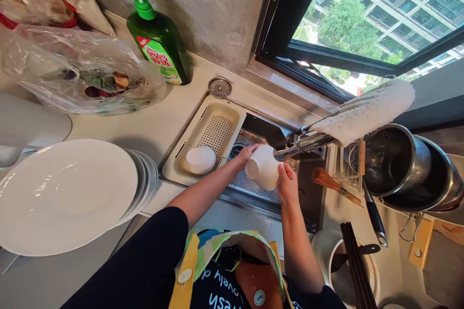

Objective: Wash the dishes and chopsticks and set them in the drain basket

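Observation:
A white bowl [261, 170] is held tilted over the sink [250, 198], its outer side and foot turned up toward me. My left hand [247, 155] grips its far left edge, and my right hand [287, 181] grips its right edge. The faucet [308, 144] reaches in from the right, its tip close to the bowl and partly overlapping it; whether water is running I cannot tell. Left of my hands, a second white bowl [201, 160] sits in the cream drain basket [217, 125] set over the sink's left side.
Stacked white plates [72, 193] stand at the left. Behind them are a clear plastic bag [108, 79] with scraps and a green pump bottle [159, 43]. A white cloth [377, 111] drapes over the faucet. A brush [335, 186], metal pots [395, 159] and chopsticks [357, 260] crowd the right.

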`<state>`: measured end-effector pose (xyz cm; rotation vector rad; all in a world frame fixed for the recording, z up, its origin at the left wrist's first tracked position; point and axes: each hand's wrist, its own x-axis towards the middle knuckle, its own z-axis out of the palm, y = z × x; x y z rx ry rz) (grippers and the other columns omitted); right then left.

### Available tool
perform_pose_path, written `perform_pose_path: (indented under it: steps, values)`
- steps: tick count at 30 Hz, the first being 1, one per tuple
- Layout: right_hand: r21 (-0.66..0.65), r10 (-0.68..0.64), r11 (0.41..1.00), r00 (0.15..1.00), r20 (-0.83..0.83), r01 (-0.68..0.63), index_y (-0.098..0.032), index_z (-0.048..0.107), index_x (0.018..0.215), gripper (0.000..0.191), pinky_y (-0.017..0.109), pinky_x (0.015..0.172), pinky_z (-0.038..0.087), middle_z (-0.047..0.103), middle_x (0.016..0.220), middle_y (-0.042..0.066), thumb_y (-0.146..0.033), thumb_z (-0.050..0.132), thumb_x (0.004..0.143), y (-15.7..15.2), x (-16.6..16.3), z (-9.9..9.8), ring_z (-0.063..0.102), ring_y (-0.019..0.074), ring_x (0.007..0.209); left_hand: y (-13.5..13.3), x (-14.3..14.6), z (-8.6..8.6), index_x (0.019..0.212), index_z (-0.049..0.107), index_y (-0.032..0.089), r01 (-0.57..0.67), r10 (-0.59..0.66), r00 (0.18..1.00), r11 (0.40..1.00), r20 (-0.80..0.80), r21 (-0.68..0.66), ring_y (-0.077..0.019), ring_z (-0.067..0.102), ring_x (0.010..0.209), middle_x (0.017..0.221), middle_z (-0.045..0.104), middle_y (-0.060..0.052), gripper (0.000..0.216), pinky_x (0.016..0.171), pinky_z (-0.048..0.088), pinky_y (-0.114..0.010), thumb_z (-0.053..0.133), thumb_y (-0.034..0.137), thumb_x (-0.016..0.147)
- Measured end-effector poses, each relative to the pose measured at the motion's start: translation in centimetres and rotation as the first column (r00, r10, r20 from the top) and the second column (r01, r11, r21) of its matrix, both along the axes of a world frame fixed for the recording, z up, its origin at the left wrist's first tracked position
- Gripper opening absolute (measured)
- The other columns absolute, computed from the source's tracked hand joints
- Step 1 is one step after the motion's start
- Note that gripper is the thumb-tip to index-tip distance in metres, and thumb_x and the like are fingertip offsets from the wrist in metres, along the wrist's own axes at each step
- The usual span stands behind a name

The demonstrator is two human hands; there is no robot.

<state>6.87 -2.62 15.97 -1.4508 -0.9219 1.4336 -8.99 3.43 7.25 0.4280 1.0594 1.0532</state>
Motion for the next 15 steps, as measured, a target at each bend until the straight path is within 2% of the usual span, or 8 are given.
perform_pose_path:
  steps: [3,6,9,11,13,15]
  values:
    - [0.038,0.1,0.993,0.975,0.198,-0.11,-0.019,0.062,0.076,0.034,0.022,0.056,0.038,0.06,0.065,-0.003,-0.052,0.063,0.077,0.2,-0.1,0.0,0.048,0.0119,0.061,0.0,0.2,0.7,0.103,0.071,0.018,0.087,-0.077,0.984,0.995,-0.163,0.05,-0.0236,0.056,0.12,0.119,0.069,-0.007,0.03,0.108,0.036,-0.036,0.051,0.031,0.085]
    - [0.03,0.103,0.993,0.949,0.296,-0.117,-0.018,0.064,0.079,0.034,0.023,0.056,0.039,0.062,0.068,-0.001,-0.052,0.061,0.077,0.6,-0.9,-0.8,0.049,0.0133,0.063,-0.9,0.5,1.4,0.109,0.069,0.017,0.111,-0.06,0.923,0.987,-0.38,0.115,-0.0265,0.048,0.13,0.126,0.065,-0.01,0.033,0.115,0.026,-0.038,0.054,0.033,0.084]
    - [0.023,0.008,1.0,0.969,0.247,-0.014,-0.018,0.062,0.083,0.031,0.024,0.057,0.041,0.064,0.073,0.0,-0.049,0.058,0.076,1.0,-2.4,-1.7,0.051,0.0132,0.063,-2.7,0.9,2.4,0.121,0.064,0.017,0.106,0.06,0.822,0.961,-0.566,0.255,-0.0272,0.044,0.132,0.134,0.058,-0.013,0.041,0.117,0.023,-0.04,0.051,0.036,0.087]
    - [0.014,-0.064,0.998,0.985,0.158,0.062,-0.019,0.061,0.086,0.03,0.024,0.06,0.043,0.066,0.077,0.001,-0.047,0.056,0.075,1.1,-3.4,-2.1,0.054,0.0133,0.065,-4.1,1.0,2.8,0.128,0.06,0.018,0.11,0.178,0.743,0.918,-0.645,0.38,-0.0262,0.042,0.134,0.138,0.054,-0.013,0.046,0.118,0.022,-0.04,0.047,0.039,0.09]
    - [0.01,-0.131,0.991,0.988,0.077,0.131,-0.02,0.059,0.088,0.028,0.025,0.063,0.045,0.066,0.08,0.001,-0.045,0.054,0.075,1.1,-4.1,-2.2,0.056,0.0136,0.068,-5.2,0.9,2.7,0.134,0.055,0.018,0.097,0.24,0.746,0.884,-0.622,0.458,-0.025,0.037,0.137,0.143,0.049,-0.012,0.051,0.119,0.019,-0.039,0.046,0.044,0.09]
    - [0.029,-0.176,0.984,0.984,0.034,0.175,-0.021,0.058,0.088,0.026,0.025,0.065,0.046,0.066,0.08,0.0,-0.043,0.054,0.075,1.0,-4.3,-2.2,0.057,0.0136,0.07,-5.9,0.6,2.0,0.137,0.052,0.021,0.035,0.225,0.824,0.895,-0.52,0.444,-0.0243,0.033,0.14,0.148,0.044,-0.01,0.058,0.118,0.021,-0.039,0.046,0.053,0.089]
